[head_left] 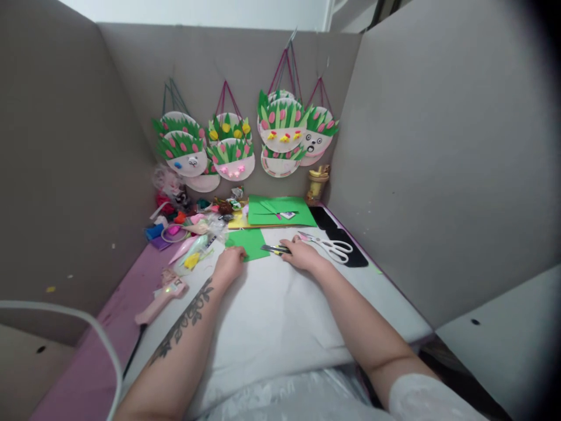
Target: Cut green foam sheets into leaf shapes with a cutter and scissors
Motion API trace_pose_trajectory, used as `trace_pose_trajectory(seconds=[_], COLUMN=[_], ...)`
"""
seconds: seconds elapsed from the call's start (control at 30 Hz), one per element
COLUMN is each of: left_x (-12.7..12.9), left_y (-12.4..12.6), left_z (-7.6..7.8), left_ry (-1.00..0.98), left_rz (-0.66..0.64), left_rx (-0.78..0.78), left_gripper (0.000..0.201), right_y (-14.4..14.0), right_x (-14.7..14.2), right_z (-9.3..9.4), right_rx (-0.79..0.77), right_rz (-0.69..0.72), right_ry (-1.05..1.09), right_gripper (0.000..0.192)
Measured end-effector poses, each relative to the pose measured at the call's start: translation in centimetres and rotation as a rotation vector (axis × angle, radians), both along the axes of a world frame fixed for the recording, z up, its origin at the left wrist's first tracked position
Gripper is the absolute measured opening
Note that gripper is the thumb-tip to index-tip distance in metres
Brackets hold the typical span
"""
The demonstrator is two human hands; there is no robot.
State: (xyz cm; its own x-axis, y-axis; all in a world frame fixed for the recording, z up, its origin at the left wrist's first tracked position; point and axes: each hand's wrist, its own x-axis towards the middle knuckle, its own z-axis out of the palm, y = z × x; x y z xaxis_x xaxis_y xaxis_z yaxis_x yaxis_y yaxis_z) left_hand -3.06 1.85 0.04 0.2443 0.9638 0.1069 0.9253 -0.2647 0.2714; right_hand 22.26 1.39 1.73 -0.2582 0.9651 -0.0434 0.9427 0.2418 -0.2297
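Observation:
My left hand (229, 264) is closed, its curled fingers at the lower left edge of a small green paper sheet (250, 244) lying on the white table cover. In my right hand (301, 255) is a utility knife (275, 249), its blade pointing left over the right edge of that sheet. The fingers are wrapped round the knife's dark body and partly hide it. Just right of this hand lie white-handled scissors (336, 250), their blades close to my knuckles.
Larger green sheets (263, 211) lie behind. A pink glue gun (162, 299) with a lit green light rests left, near a pile of craft scraps (193, 225). Black pads (348, 248) lie right. Decorated paper-plate baskets (283, 126) hang on the grey partition (245, 58).

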Motion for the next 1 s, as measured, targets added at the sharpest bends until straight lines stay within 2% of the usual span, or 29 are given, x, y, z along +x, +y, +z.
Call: trace_pose_trajectory(seconds=[0.1,0.23,0.37,0.57,0.73,1.0], left_x=[0.2,0.4,0.4,0.6,0.8,1.0], left_y=[0.0,0.2,0.3,-0.1,-0.4,0.2], left_z=[-0.1,-0.3,-0.5,0.0,0.4,-0.2], left_ry=[-0.048,-0.127,-0.072,0.019,-0.002,0.047], left_rz=[-0.073,-0.184,-0.253,-0.26,-0.229,-0.216], left_rx=[0.025,-0.022,-0.064,-0.093,-0.151,-0.132], left_gripper=[0.033,0.041,0.043,0.043,0.039,0.038], right_y=[-0.1,0.0,0.2,0.2,0.0,-0.2], right_x=[0.7,1.8,2.4,2.4,2.0,1.4], right_z=[0.1,0.1,-0.1,-0.4,-0.2,0.4], right_rx=[0.014,0.032,0.038,0.024,0.042,0.046], right_rz=[0.059,0.062,0.071,0.081,0.076,0.073], right_ry=[-0.032,-0.112,-0.147,-0.133,-0.124,-0.165], right_gripper=[0.045,0.047,0.047,0.045,0.043,0.043])
